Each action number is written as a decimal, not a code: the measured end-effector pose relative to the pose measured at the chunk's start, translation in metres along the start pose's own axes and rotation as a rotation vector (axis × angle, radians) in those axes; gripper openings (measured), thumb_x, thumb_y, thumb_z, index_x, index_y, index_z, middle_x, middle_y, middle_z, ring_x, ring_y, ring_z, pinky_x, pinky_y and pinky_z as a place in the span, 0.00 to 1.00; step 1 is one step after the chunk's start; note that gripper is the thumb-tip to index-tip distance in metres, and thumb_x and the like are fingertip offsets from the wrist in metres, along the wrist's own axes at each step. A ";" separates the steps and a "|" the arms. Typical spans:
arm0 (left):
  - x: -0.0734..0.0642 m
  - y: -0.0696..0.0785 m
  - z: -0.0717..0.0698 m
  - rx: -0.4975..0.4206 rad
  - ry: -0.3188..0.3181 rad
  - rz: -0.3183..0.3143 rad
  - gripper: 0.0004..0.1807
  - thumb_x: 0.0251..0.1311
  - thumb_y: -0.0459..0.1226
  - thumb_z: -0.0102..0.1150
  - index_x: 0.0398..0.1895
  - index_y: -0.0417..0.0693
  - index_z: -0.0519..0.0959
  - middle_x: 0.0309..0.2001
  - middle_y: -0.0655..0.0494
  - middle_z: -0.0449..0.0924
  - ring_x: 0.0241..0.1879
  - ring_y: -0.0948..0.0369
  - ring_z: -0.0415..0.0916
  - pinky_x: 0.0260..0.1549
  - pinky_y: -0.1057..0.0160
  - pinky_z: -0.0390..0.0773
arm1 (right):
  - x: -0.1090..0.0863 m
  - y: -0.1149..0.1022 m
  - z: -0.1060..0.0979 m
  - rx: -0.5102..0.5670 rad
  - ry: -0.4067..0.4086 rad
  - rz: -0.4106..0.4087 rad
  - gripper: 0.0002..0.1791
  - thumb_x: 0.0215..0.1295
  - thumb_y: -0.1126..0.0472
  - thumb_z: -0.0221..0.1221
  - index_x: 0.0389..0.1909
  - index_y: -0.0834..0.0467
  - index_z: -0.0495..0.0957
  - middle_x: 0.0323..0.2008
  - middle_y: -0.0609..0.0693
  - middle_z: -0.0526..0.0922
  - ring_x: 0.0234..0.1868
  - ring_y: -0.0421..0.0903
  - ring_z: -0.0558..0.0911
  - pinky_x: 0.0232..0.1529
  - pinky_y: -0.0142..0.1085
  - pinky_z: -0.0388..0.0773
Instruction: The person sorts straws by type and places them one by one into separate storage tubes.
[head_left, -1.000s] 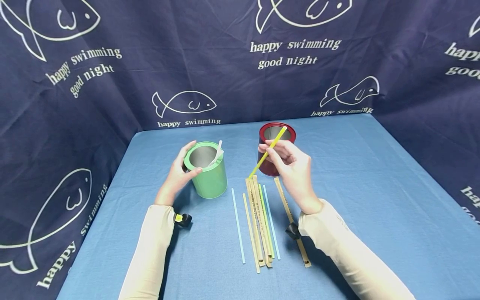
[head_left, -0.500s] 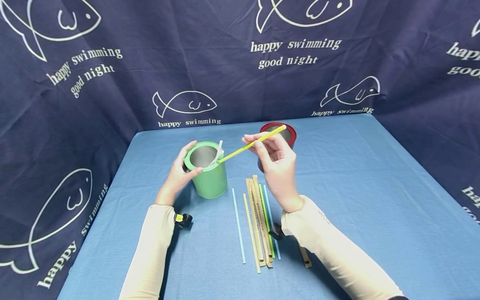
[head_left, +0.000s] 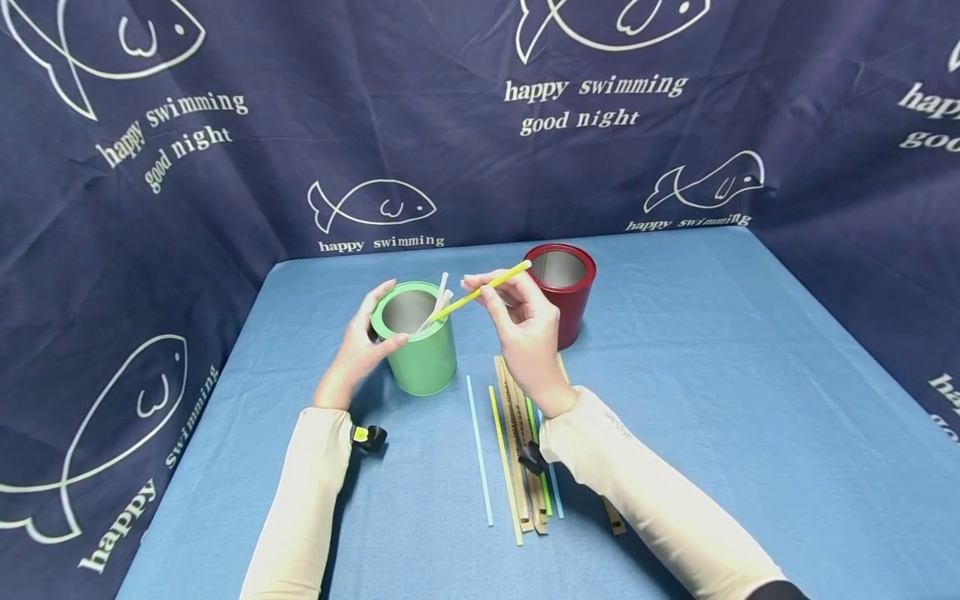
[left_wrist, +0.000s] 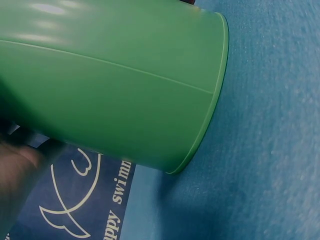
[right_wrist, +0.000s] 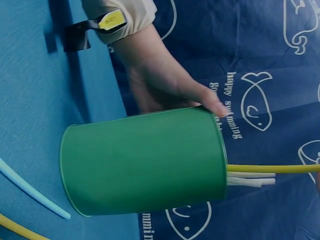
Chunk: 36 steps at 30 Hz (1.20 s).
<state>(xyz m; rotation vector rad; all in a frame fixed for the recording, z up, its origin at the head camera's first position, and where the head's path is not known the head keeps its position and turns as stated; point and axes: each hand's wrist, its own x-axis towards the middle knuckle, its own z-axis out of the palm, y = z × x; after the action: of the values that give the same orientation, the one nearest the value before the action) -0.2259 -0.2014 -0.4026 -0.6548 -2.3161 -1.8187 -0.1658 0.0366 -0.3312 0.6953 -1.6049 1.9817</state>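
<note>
head: the right grip (head_left: 525,333), closed to a pinch, holds the yellow straw (head_left: 471,297), its axis running two o'clock to eight, low end at the mouth of the green can (head_left: 423,367), nine o'clock from this grip. the left grip (head_left: 358,343), nearer, curls round the can's rim. left wrist: finger spread unclear. right wrist: the straw lies beside white straws (right_wrist: 267,181).

Room inside green can (head_left: 424,363), left of white straws (head_left: 443,282)

Blue cloth-covered table (head_left: 712,350): upright green can (head_left: 423,367), red can (head_left: 572,315), thin straws (head_left: 480,450), tan strips (head_left: 509,417).
</note>
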 end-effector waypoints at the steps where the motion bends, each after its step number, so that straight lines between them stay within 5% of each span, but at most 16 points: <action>1: 0.000 0.000 0.000 0.000 -0.001 0.002 0.45 0.49 0.30 0.59 0.74 0.43 0.55 0.72 0.41 0.58 0.56 0.67 0.67 0.55 0.77 0.69 | 0.000 0.002 0.001 -0.012 -0.005 0.000 0.09 0.64 0.74 0.55 0.44 0.73 0.74 0.44 0.68 0.83 0.48 0.41 0.85 0.56 0.42 0.79; 6: 0.000 0.000 -0.001 0.005 -0.001 0.002 0.45 0.49 0.31 0.60 0.74 0.44 0.55 0.71 0.41 0.60 0.54 0.67 0.68 0.53 0.77 0.70 | 0.003 0.014 0.009 -0.088 -0.027 0.008 0.08 0.65 0.71 0.55 0.43 0.71 0.76 0.43 0.68 0.84 0.47 0.40 0.85 0.54 0.39 0.80; 13: 0.001 -0.002 -0.001 0.013 0.000 0.008 0.45 0.49 0.31 0.60 0.74 0.44 0.56 0.71 0.41 0.60 0.55 0.64 0.68 0.54 0.77 0.70 | 0.005 0.031 0.017 -0.200 -0.064 0.021 0.09 0.65 0.69 0.57 0.44 0.69 0.79 0.41 0.63 0.86 0.45 0.52 0.85 0.53 0.35 0.80; 23: 0.001 -0.002 -0.002 0.013 0.004 0.009 0.45 0.49 0.31 0.60 0.74 0.44 0.56 0.71 0.41 0.60 0.55 0.64 0.68 0.53 0.77 0.70 | 0.005 0.047 0.023 -0.292 -0.099 0.096 0.10 0.65 0.64 0.59 0.43 0.64 0.81 0.42 0.58 0.87 0.45 0.49 0.86 0.52 0.36 0.81; 31: 0.000 -0.002 -0.001 0.004 0.007 0.000 0.45 0.49 0.31 0.60 0.74 0.44 0.56 0.72 0.42 0.59 0.59 0.47 0.66 0.54 0.75 0.70 | 0.004 0.052 0.025 -0.322 -0.097 0.125 0.09 0.64 0.63 0.60 0.42 0.62 0.82 0.41 0.56 0.87 0.46 0.47 0.86 0.50 0.33 0.81; 36: 0.000 -0.001 0.000 0.000 0.007 -0.003 0.45 0.49 0.31 0.61 0.74 0.44 0.56 0.71 0.41 0.59 0.59 0.45 0.66 0.54 0.73 0.70 | 0.002 0.054 0.024 -0.331 -0.094 0.121 0.09 0.64 0.64 0.60 0.42 0.63 0.82 0.41 0.57 0.87 0.46 0.47 0.86 0.49 0.31 0.82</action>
<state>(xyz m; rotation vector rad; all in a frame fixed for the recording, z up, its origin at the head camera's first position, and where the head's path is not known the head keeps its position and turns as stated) -0.2265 -0.2019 -0.4033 -0.6443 -2.3131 -1.8197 -0.2013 0.0028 -0.3650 0.5795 -2.0123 1.7230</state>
